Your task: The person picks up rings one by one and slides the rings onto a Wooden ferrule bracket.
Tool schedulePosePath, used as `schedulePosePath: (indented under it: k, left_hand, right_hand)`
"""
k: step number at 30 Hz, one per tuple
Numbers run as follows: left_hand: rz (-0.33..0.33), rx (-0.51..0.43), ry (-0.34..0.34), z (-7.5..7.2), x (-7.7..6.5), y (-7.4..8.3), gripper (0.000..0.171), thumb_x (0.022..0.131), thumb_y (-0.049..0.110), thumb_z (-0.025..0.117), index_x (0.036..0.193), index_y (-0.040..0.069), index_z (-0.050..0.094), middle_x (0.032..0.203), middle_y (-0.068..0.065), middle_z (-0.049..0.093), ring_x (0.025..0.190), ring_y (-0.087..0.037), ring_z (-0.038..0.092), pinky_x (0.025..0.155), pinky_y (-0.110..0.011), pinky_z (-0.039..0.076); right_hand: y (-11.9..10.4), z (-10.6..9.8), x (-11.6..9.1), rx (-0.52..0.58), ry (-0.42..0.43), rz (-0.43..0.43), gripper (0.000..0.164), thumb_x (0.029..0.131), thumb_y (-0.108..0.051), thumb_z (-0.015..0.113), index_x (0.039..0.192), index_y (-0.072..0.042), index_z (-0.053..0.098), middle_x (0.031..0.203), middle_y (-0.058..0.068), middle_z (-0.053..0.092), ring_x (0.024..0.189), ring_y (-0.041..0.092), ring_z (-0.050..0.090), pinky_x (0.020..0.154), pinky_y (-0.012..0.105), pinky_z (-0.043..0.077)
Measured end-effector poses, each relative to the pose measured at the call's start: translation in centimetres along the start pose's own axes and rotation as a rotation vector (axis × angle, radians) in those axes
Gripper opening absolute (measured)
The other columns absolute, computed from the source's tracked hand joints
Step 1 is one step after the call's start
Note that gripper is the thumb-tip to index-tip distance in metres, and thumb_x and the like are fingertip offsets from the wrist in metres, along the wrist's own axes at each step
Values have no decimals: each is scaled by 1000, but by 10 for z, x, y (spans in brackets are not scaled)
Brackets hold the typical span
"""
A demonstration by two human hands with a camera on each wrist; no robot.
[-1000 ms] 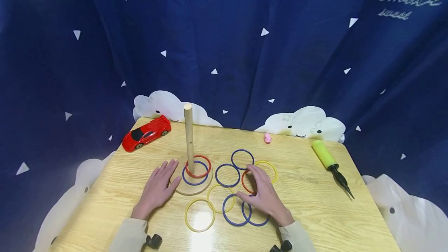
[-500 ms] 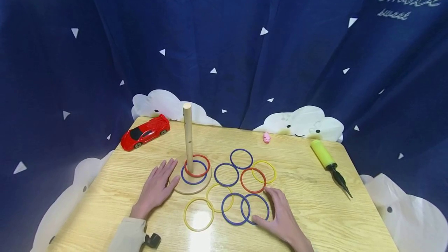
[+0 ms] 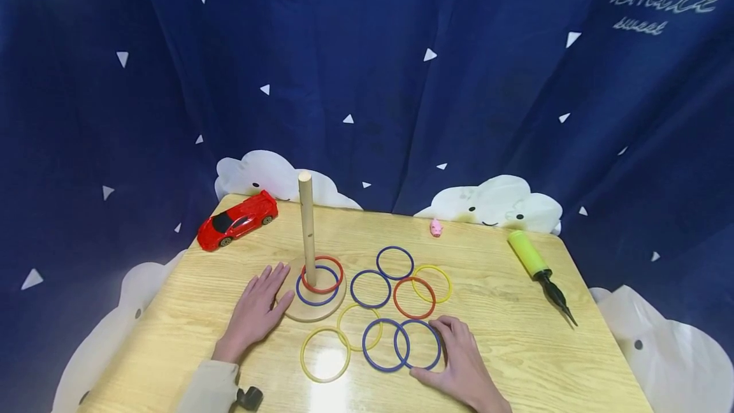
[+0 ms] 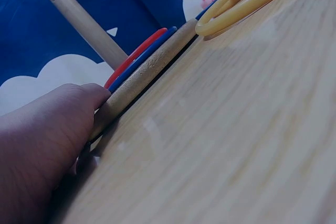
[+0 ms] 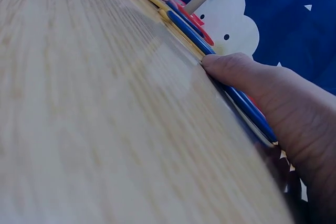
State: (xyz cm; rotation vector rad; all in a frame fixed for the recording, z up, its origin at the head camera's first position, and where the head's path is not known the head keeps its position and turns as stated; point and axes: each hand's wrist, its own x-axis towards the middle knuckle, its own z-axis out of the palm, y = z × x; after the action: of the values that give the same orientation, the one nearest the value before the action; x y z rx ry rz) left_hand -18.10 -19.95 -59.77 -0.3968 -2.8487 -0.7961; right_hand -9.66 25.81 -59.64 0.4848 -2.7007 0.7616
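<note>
A wooden base [image 3: 294, 310] carries an upright peg [image 3: 308, 228]. A red ring [image 3: 338, 262] leans around the peg above a blue ring [image 3: 316, 304] on the base. My left hand [image 3: 253, 311] lies flat beside the base, fingers extended, its thumb [image 4: 94, 94] at the base's edge. On the right, my right hand [image 3: 461, 362] grips a thin blue ring [image 3: 418, 321], fingertips at the far side and thumb [image 5: 226, 66] at the near side. That ring lies flat and overlaps another blue ring [image 3: 364, 355] to its left.
Yellow rings [image 3: 302, 362], a red ring [image 3: 394, 298] and more blue rings [image 3: 352, 289] lie between the hands and beyond. A red toy car [image 3: 237, 220] stands far left, a pink pig [image 3: 436, 228] at the back, a green hand pump [image 3: 529, 253] at right.
My right hand has moved back toward me and right, from over the red ring to the blue ring, and its fingers have closed in on it. The left hand stays by the base.
</note>
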Motion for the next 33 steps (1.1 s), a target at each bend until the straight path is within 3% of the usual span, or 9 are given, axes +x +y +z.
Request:
schedulePosePath:
  k: [7,13,22,26,33]
  left_hand:
    - [3,0,10,-1,-2,0,67,108,49,51,163,13,39,167,-10,37,156,-38,28,125,-60,18]
    - [4,3,9,0,-2,0,67,108,49,50,163,13,38,167,-10,37,156,-38,28,125,-60,18]
    - [2,4,5,2,-2,-1,67,108,49,50,163,13,38,167,-10,37,156,-38,28,125,-60,18]
    - [3,9,4,3,-1,-2,67,108,50,50,164,14,37,168,-9,36,157,-38,27,125,-60,18]
    - [-4,5,2,2,-1,-2,68,108,51,50,164,15,38,168,-8,35,157,-36,27,126,-59,17]
  right_hand:
    - [1,3,2,-23,18,-56,88,65,-70,89,130,-14,68,132,0,57,121,20,49,97,49,39]
    - [2,5,3,-39,53,-74,85,59,-70,91,120,-14,72,125,-2,59,116,18,53,94,44,41]
    - [-2,-2,3,-12,77,-28,84,56,-64,96,118,-12,73,124,-2,60,110,17,56,88,42,51]
    - [-1,-9,5,32,80,-9,83,58,-58,97,121,-10,72,127,-1,60,112,15,57,90,34,53]
    - [5,-20,14,78,116,-24,83,59,-48,100,124,-5,70,128,5,64,114,19,58,95,20,45]
